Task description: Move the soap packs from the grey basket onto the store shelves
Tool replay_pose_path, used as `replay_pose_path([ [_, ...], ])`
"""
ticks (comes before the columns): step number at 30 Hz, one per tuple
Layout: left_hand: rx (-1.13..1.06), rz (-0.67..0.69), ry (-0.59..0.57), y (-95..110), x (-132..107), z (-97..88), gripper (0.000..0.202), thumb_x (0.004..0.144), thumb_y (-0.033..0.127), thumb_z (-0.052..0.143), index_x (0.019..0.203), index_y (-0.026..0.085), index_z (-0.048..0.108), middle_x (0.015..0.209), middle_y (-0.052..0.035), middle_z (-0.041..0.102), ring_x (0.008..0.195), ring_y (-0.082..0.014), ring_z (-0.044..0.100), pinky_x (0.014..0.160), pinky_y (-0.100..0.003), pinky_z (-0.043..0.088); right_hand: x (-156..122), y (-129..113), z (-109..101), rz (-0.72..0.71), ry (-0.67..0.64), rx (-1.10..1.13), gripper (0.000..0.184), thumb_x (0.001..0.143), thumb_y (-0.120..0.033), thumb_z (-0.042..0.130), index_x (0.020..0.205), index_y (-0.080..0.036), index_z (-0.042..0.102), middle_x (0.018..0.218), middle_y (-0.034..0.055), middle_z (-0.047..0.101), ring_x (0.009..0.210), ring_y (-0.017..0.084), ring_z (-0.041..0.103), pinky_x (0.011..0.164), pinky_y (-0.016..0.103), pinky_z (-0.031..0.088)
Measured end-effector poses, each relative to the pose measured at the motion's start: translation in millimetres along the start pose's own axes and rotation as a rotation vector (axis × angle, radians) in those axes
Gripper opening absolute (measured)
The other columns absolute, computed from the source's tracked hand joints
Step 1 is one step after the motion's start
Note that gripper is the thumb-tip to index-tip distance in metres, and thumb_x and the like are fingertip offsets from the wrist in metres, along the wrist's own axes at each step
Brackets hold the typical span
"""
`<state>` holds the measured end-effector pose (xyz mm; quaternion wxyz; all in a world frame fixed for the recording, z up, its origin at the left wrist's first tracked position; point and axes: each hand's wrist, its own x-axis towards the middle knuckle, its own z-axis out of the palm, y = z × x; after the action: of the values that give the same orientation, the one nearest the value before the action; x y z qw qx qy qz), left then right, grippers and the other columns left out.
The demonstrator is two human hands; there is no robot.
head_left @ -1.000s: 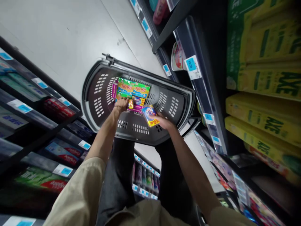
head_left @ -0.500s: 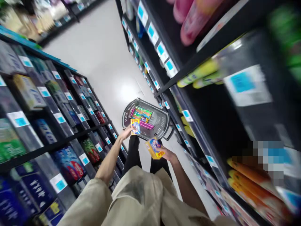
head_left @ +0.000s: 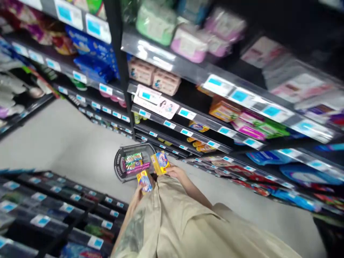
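Note:
My left hand (head_left: pixel 138 191) is closed on the side of a yellow-and-blue detergent box (head_left: pixel 145 182), low in front of my body. With my right hand (head_left: pixel 175 171) I grip a second, larger-looking yellow-and-blue detergent box (head_left: pixel 160 163), its lettering resembling "OMO". The two boxes are apart, the right one farther forward. On the floor just beyond them is a dark grey shopping basket (head_left: pixel 117 159). Inside it lie shiny green packs (head_left: pixel 133 158) and magenta packs (head_left: pixel 141 167), partly covered by the left box.
Tall dark shelving (head_left: pixel 126 82) with price tags runs along the front and right, stocked with wrapped packs, orange boxes (head_left: pixel 224 109) and orange bottles (head_left: pixel 201 146). Another shelf unit (head_left: pixel 67 211) stands at lower left. Pale floor (head_left: pixel 72 139) stretches away on the left.
My view has swung right toward the shelving, so the basket and hands appear farther left. Both boxes stay in my hands and now appear closer to my body and to each other.

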<state>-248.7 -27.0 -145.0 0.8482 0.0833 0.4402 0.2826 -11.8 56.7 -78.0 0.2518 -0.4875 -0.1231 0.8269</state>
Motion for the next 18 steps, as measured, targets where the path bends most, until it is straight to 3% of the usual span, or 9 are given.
replay_pose_path([
  [5,0.065,-0.137,-0.075,-4,-8,-33.6,0.045,0.062,0.053,0.077,0.093,0.021,0.066,0.087,-0.0097,0.076,0.101,-0.0369,0.073,0.094,-0.05,0.058,-22,43,15,-0.142,0.149,0.093,0.063,0.061,-0.034,0.084,0.118,-0.024,0.06,0.102,0.0058,0.074,0.091,0.027,0.075,0.075,0.036,0.061],
  [11,0.065,-0.201,0.042,4,8,-85.5,0.047,0.056,0.033,0.081,0.097,0.019,0.062,0.088,-0.0068,0.076,0.098,-0.0337,0.074,0.093,-0.045,0.059,-50,91,22,-0.307,0.474,0.133,0.058,0.069,-0.031,0.084,0.123,-0.026,0.063,0.106,0.0044,0.074,0.085,0.022,0.074,0.067,0.031,0.059],
  [14,0.039,-0.23,0.068,2,6,-103.2,0.052,0.053,0.03,0.083,0.1,0.016,0.062,0.09,-0.009,0.076,0.099,-0.034,0.074,0.093,-0.043,0.059,-65,91,19,-0.375,0.554,0.13,0.069,0.068,-0.029,0.085,0.131,-0.027,0.058,0.118,0.0043,0.072,0.097,0.022,0.072,0.075,0.031,0.059],
  [18,0.023,-0.279,0.076,-6,-4,-106.2,0.052,0.054,0.029,0.082,0.1,0.015,0.064,0.093,-0.0116,0.076,0.101,-0.0365,0.073,0.092,-0.043,0.058,-83,57,14,-0.502,0.668,-0.005,0.088,0.059,-0.026,0.091,0.139,-0.026,0.053,0.126,0.0057,0.069,0.11,0.026,0.068,0.091,0.036,0.056],
])
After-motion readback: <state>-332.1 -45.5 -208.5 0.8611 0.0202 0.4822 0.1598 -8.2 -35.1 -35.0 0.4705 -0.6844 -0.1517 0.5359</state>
